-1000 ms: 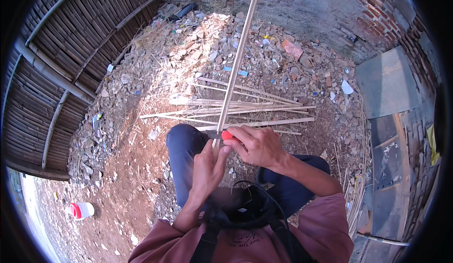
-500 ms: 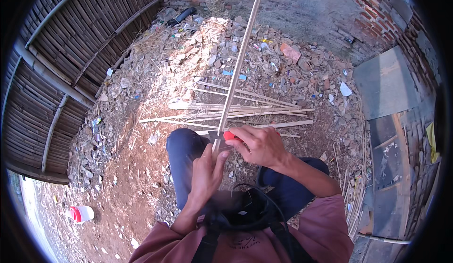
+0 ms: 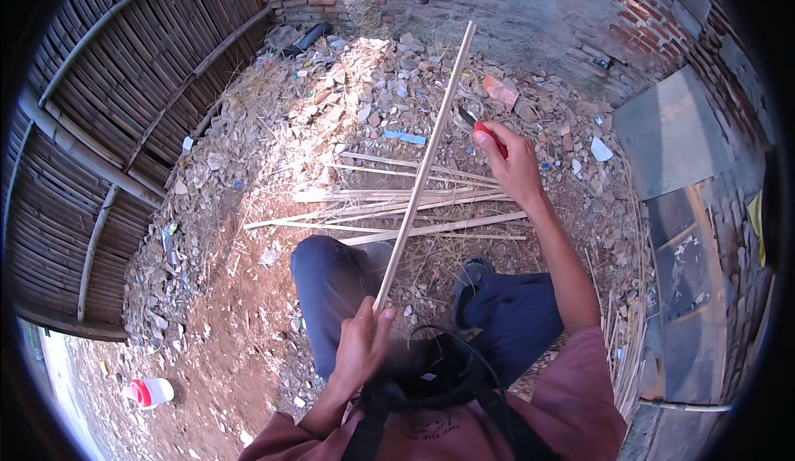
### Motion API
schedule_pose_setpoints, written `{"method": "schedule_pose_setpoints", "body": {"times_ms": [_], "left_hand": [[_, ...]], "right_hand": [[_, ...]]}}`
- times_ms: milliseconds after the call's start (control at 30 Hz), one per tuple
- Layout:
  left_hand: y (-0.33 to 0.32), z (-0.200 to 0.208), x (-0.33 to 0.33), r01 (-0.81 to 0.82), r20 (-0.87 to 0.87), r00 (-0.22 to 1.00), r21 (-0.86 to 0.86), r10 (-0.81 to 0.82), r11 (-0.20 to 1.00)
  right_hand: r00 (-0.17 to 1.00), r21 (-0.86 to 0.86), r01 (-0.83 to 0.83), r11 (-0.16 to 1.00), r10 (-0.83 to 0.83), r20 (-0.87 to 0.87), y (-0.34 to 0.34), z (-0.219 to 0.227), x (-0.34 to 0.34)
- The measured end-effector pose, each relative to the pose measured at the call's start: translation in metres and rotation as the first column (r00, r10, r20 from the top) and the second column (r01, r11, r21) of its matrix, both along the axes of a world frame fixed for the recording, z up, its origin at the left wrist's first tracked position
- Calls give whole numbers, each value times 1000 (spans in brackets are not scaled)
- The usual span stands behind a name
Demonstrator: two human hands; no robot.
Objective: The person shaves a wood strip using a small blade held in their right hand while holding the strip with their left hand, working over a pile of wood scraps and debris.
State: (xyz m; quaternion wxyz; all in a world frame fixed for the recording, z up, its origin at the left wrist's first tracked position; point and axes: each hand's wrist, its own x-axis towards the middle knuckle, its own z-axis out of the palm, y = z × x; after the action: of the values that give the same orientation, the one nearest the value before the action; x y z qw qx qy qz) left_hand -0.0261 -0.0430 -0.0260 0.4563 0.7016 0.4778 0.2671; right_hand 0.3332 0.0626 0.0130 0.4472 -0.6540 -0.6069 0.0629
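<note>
My left hand (image 3: 361,347) is closed around the lower end of a long, pale bamboo strip (image 3: 425,170). The strip slants up and away from me, leaning slightly right, over more strips on the ground. Farther out, my right hand (image 3: 517,171) grips a knife (image 3: 480,129) by its red handle. Its dark blade points up and left, a little to the right of the held strip and seemingly apart from it. Beneath the held strip lies a loose pile of bamboo strips (image 3: 331,197), spread crosswise beyond my knees.
Rubble and litter (image 3: 348,101) cover the ground up to a brick wall (image 3: 530,14). A bamboo-slat wall (image 3: 141,64) stands at the left, grey panels (image 3: 675,142) at the right. A red-and-white container (image 3: 157,392) sits at lower left. More thin strips (image 3: 633,328) lie at the right.
My right hand with the knife has moved outward, up and right, from beside my left hand. My left hand has come slightly lower and nearer to me, drawing the strip along.
</note>
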Motion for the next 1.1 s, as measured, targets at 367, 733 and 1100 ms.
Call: {"method": "schedule_pose_setpoints", "body": {"times_ms": [367,733,1100], "left_hand": [[19,-9,2,23,93,996,-85,-15,996],[27,5,14,20,96,995,-21,-18,1000],[23,17,18,1,155,988,-62,9,998]], "right_hand": [[950,14,-311,950,311,21,-36,-4,-54],[858,25,-481,876,465,221,-56,-33,-117],[843,82,-495,865,456,284,-59,-33,-121]]}}
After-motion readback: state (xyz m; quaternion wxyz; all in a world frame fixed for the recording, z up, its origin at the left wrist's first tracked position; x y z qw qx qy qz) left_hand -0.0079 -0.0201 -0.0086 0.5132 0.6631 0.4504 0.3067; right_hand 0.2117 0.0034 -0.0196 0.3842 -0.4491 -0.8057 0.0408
